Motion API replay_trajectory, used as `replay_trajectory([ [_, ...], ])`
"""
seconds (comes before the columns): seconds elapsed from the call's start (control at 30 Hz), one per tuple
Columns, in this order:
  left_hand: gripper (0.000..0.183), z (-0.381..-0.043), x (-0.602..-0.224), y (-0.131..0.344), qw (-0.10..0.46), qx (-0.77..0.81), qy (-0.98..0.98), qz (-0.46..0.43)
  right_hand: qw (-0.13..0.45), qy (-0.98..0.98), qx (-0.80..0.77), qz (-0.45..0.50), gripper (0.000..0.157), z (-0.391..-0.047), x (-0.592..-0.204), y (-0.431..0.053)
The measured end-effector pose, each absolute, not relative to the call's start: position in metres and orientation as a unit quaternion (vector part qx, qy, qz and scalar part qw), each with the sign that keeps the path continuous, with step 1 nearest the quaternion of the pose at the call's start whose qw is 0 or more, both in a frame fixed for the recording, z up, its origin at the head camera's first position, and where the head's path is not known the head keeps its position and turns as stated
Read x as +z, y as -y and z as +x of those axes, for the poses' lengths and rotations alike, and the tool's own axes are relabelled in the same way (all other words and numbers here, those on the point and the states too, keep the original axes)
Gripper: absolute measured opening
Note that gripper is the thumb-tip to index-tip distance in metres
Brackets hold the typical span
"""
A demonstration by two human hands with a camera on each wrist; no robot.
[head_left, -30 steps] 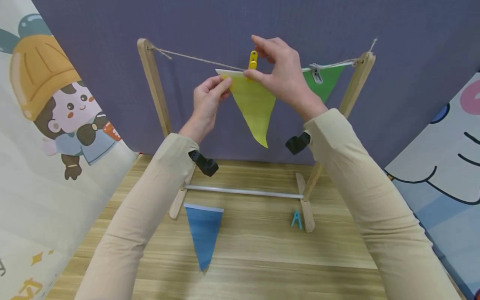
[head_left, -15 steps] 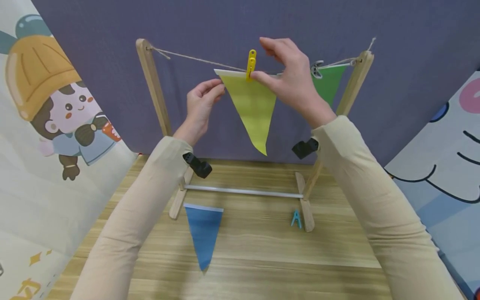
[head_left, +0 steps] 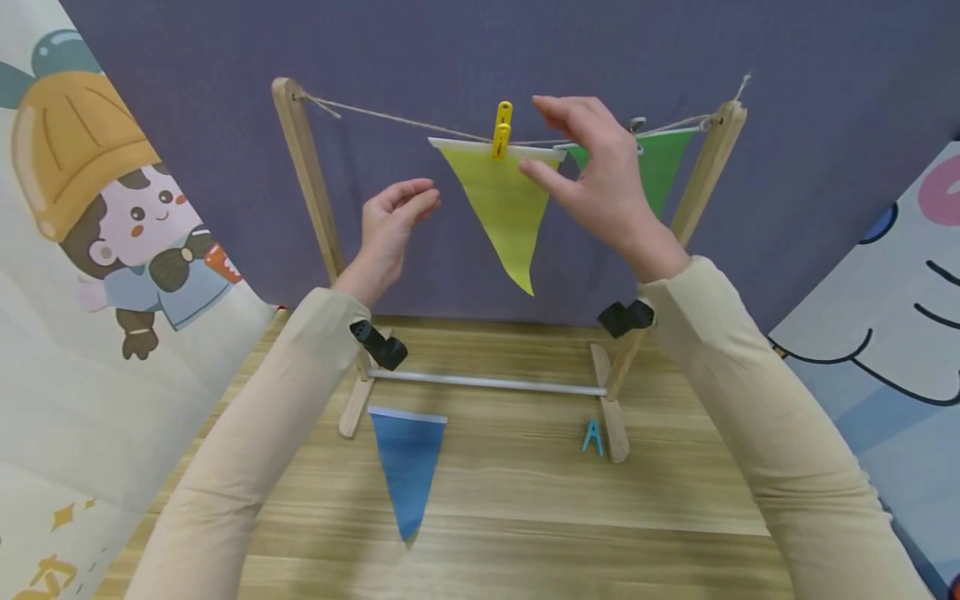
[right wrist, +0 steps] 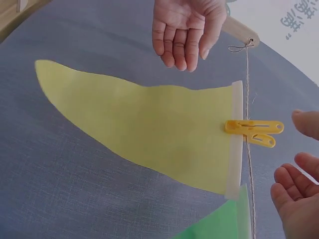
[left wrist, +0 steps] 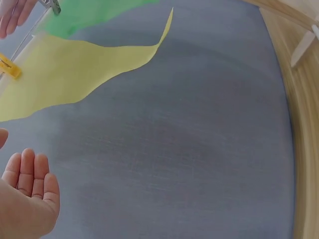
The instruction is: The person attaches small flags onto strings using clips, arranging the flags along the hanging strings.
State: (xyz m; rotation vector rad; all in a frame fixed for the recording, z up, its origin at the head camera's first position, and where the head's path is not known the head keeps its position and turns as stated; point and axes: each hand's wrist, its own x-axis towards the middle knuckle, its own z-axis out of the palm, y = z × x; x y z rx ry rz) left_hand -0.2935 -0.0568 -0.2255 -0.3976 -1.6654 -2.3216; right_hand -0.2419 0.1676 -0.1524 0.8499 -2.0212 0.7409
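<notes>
A yellow pennant (head_left: 498, 196) hangs from the string (head_left: 405, 122), held at its white top edge by a yellow clothespin (head_left: 502, 131). My left hand (head_left: 392, 229) is off to the pennant's left, fingers relaxed and holding nothing. On the other side, my right hand (head_left: 600, 171) is apart from the clothespin, thumb and fingers spread with nothing between them; the right wrist view shows the gap to the yellow clothespin (right wrist: 254, 130). Behind that hand hangs a green pennant (head_left: 667, 162), its grey clothespin (left wrist: 51, 5) showing in the left wrist view.
Two wooden posts (head_left: 306, 171) carry the string, joined low down by a white rod (head_left: 487, 382). On the wooden table (head_left: 525, 517) lie a blue pennant (head_left: 408, 471) and a teal clothespin (head_left: 593, 437). A dark blue panel (head_left: 420, 50) stands behind.
My left hand has let go of the yellow pennant's corner and moved down and left. My right hand has released the yellow clothespin and drawn away to the right.
</notes>
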Motion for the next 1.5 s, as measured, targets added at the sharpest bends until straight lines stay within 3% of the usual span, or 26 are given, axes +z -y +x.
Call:
replay_trajectory([
  [0.6,0.009,-0.283,-0.247,0.076,0.106,-0.792,0.590,-0.120,0.412,0.775,0.300,0.374,0.048,-0.224,-0.177,-0.178],
  [0.87,0.021,-0.278,-0.258,0.083,0.098,-0.785,0.600,-0.121,0.413,0.772,0.297,0.381,0.049,-0.218,-0.188,-0.184],
  [1.07,0.009,-0.274,-0.267,0.091,0.078,-0.790,0.597,-0.116,0.404,0.784,0.288,0.374,0.050,-0.215,-0.200,-0.193],
  [1.5,0.010,-0.269,-0.286,0.101,0.056,-0.775,0.621,-0.104,0.390,0.791,0.298,0.366,0.050,-0.213,-0.228,-0.205],
])
